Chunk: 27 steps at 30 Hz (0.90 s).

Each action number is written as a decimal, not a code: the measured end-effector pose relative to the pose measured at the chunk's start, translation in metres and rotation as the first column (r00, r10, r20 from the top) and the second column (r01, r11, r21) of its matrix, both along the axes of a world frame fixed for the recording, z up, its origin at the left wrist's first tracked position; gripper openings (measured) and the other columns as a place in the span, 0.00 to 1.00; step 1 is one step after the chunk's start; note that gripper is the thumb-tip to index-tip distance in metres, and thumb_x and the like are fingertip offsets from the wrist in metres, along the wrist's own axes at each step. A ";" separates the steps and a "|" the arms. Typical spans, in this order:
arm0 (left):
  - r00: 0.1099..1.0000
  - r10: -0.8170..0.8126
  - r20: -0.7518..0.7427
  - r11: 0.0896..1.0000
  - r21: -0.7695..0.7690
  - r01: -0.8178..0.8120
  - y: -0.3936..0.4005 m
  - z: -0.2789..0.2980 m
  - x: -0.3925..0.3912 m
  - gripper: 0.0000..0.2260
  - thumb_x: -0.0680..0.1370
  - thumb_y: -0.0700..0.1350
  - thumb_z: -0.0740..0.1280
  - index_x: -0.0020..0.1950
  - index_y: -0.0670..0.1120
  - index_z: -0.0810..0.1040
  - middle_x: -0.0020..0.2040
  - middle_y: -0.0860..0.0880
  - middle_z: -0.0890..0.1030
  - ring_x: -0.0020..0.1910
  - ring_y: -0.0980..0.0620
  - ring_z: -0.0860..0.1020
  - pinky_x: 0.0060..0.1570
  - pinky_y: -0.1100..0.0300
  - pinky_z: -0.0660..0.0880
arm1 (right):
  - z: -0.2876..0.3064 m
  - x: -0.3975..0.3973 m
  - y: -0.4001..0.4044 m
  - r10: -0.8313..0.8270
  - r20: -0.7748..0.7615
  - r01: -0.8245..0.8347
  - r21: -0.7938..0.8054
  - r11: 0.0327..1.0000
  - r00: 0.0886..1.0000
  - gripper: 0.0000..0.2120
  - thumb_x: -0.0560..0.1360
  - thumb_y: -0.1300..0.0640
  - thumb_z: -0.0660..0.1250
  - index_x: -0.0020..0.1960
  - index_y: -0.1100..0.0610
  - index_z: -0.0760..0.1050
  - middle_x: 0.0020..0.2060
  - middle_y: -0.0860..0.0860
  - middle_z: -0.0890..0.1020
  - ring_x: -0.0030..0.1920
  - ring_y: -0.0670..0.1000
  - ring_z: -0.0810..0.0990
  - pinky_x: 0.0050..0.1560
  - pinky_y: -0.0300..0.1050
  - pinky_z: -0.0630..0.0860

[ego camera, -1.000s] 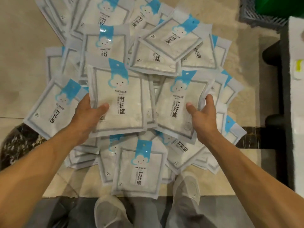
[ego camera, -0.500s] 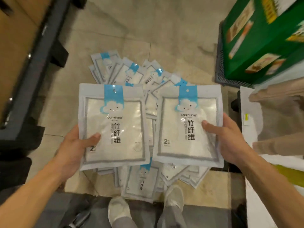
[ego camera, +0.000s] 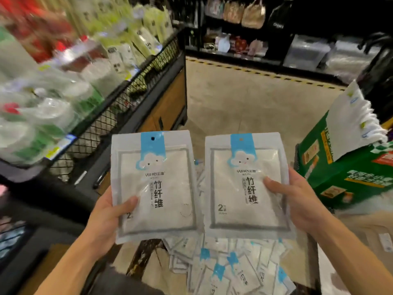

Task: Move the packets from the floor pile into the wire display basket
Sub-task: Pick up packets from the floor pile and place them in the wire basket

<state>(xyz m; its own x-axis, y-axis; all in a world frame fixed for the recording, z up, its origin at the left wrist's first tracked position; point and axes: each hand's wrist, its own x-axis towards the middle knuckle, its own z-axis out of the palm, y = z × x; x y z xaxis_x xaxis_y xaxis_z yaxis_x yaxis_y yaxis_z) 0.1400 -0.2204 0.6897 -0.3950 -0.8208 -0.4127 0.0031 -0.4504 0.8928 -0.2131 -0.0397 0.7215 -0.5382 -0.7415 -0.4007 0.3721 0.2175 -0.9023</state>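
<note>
Left hand (ego camera: 106, 218) pinching the left packet (ego camera: 154, 186) at its lower left corner, thumb across the front. Right hand (ego camera: 297, 201) pinching the right packet (ego camera: 246, 184) along its right edge. Both upright, side by side, above the floor pile (ego camera: 229, 269) at 6 o'clock. Wire display basket (ego camera: 119, 107) at 10 o'clock.

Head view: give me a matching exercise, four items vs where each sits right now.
Items:
1. left packet
2. right packet
3. floor pile
4. green box

Places:
A. far right, on the floor
B. gripped by the right hand
C. low centre, under the held packets
D. gripped by the left hand

Pairs: 1-D, 2-B, 3-C, 4-A
</note>
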 end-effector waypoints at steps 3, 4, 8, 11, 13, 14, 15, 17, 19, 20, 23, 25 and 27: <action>0.996 0.090 -0.001 0.993 -0.077 -0.090 0.012 0.065 0.049 0.36 0.58 0.45 0.83 0.66 0.46 0.78 0.61 0.40 0.84 0.58 0.36 0.83 0.57 0.37 0.79 | 0.068 0.029 -0.018 0.076 0.003 -0.075 -0.073 0.995 0.997 0.20 0.71 0.64 0.71 0.63 0.58 0.77 0.55 0.61 0.86 0.53 0.63 0.86 0.51 0.60 0.84; 0.993 0.117 0.002 0.988 -0.106 -0.116 0.018 0.085 0.065 0.38 0.57 0.46 0.85 0.66 0.46 0.78 0.61 0.40 0.84 0.58 0.37 0.83 0.57 0.39 0.80 | 0.086 0.039 -0.024 0.101 0.004 -0.100 -0.098 0.990 0.995 0.19 0.71 0.64 0.71 0.62 0.58 0.78 0.54 0.61 0.87 0.52 0.62 0.87 0.50 0.58 0.85; 0.968 0.246 -0.045 0.944 -0.218 -0.249 0.048 0.152 0.125 0.51 0.47 0.57 0.88 0.66 0.45 0.77 0.59 0.41 0.85 0.55 0.39 0.85 0.49 0.48 0.84 | 0.148 0.086 -0.045 0.215 -0.029 -0.217 -0.183 0.959 0.976 0.22 0.68 0.65 0.72 0.63 0.62 0.78 0.52 0.61 0.87 0.45 0.58 0.87 0.50 0.56 0.84; 0.944 0.322 -0.067 0.899 -0.290 -0.327 0.078 0.190 0.161 0.46 0.51 0.54 0.88 0.66 0.45 0.78 0.59 0.41 0.85 0.54 0.40 0.85 0.45 0.51 0.85 | 0.183 0.120 -0.057 0.333 -0.030 -0.331 -0.239 0.913 0.942 0.21 0.69 0.66 0.72 0.62 0.62 0.78 0.53 0.63 0.86 0.45 0.58 0.88 0.49 0.57 0.85; 0.909 0.398 -0.124 0.854 -0.311 -0.417 0.102 0.209 0.183 0.32 0.62 0.46 0.83 0.64 0.44 0.78 0.60 0.39 0.84 0.54 0.39 0.85 0.46 0.49 0.85 | 0.202 0.140 -0.061 0.426 -0.040 -0.422 -0.256 0.870 0.904 0.19 0.73 0.67 0.71 0.63 0.61 0.77 0.53 0.62 0.86 0.47 0.59 0.88 0.44 0.53 0.86; 0.885 0.443 -0.141 0.826 -0.321 -0.464 0.116 0.219 0.190 0.28 0.65 0.43 0.80 0.64 0.44 0.78 0.60 0.38 0.84 0.54 0.39 0.85 0.47 0.49 0.84 | 0.209 0.149 -0.063 0.464 -0.045 -0.459 -0.267 0.848 0.885 0.19 0.74 0.67 0.71 0.64 0.61 0.76 0.53 0.62 0.87 0.48 0.60 0.88 0.42 0.52 0.86; 0.865 0.478 -0.153 0.796 -0.341 -0.500 0.131 0.226 0.196 0.29 0.65 0.45 0.81 0.64 0.45 0.78 0.60 0.39 0.84 0.55 0.39 0.85 0.47 0.49 0.84 | 0.217 0.158 -0.064 0.502 -0.055 -0.496 -0.282 0.821 0.863 0.19 0.75 0.67 0.70 0.65 0.60 0.76 0.54 0.61 0.86 0.49 0.61 0.88 0.42 0.52 0.86; 0.818 0.547 -0.175 0.737 -0.363 -0.570 0.163 0.239 0.207 0.30 0.64 0.46 0.82 0.65 0.45 0.78 0.59 0.40 0.84 0.54 0.40 0.85 0.46 0.50 0.85 | 0.227 0.174 -0.065 0.566 -0.085 -0.562 -0.307 0.768 0.820 0.18 0.75 0.69 0.69 0.64 0.59 0.77 0.54 0.61 0.86 0.50 0.61 0.87 0.44 0.53 0.86; 0.768 0.609 -0.200 0.685 -0.356 -0.636 0.201 0.250 0.218 0.22 0.69 0.40 0.75 0.63 0.46 0.78 0.58 0.41 0.85 0.52 0.41 0.86 0.43 0.51 0.85 | 0.236 0.192 -0.063 0.615 -0.119 -0.616 -0.324 0.718 0.780 0.17 0.75 0.70 0.69 0.62 0.59 0.78 0.53 0.60 0.87 0.49 0.59 0.88 0.44 0.52 0.85; 0.743 0.637 -0.207 0.662 -0.346 -0.665 0.220 0.254 0.222 0.23 0.69 0.39 0.75 0.63 0.46 0.78 0.58 0.41 0.85 0.52 0.41 0.86 0.43 0.51 0.85 | 0.241 0.201 -0.060 0.643 -0.128 -0.645 -0.328 0.691 0.755 0.17 0.76 0.70 0.69 0.63 0.59 0.78 0.53 0.60 0.87 0.49 0.59 0.88 0.43 0.51 0.85; 0.675 0.714 -0.186 0.597 -0.340 -0.726 0.277 0.261 0.239 0.37 0.59 0.47 0.84 0.67 0.45 0.76 0.58 0.42 0.85 0.55 0.41 0.85 0.43 0.52 0.84 | 0.249 0.229 -0.048 0.733 -0.138 -0.730 -0.322 0.602 0.666 0.18 0.77 0.69 0.69 0.65 0.59 0.77 0.53 0.58 0.87 0.49 0.58 0.88 0.41 0.49 0.85; 0.612 0.766 -0.199 0.537 -0.327 -0.778 0.316 0.264 0.251 0.33 0.65 0.44 0.79 0.69 0.45 0.75 0.59 0.42 0.85 0.56 0.41 0.85 0.44 0.51 0.84 | 0.254 0.250 -0.036 0.782 -0.141 -0.777 -0.314 0.546 0.607 0.17 0.78 0.68 0.69 0.65 0.58 0.76 0.52 0.57 0.88 0.49 0.57 0.88 0.41 0.49 0.85; 0.545 0.813 -0.204 0.476 -0.305 -0.825 0.354 0.265 0.262 0.33 0.65 0.45 0.80 0.69 0.45 0.75 0.59 0.42 0.85 0.55 0.41 0.85 0.44 0.49 0.84 | 0.258 0.274 -0.021 0.826 -0.141 -0.817 -0.309 0.486 0.545 0.17 0.78 0.67 0.69 0.65 0.57 0.76 0.52 0.56 0.88 0.50 0.57 0.88 0.41 0.49 0.85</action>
<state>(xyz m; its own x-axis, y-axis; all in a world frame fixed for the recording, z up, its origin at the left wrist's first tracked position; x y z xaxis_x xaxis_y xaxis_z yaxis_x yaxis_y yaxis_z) 0.4021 0.1339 0.9546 0.5236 -0.8504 -0.0524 0.2384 0.0872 0.9672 0.0613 -0.0603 0.9795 0.3872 -0.9192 -0.0715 0.1939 0.1570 -0.9684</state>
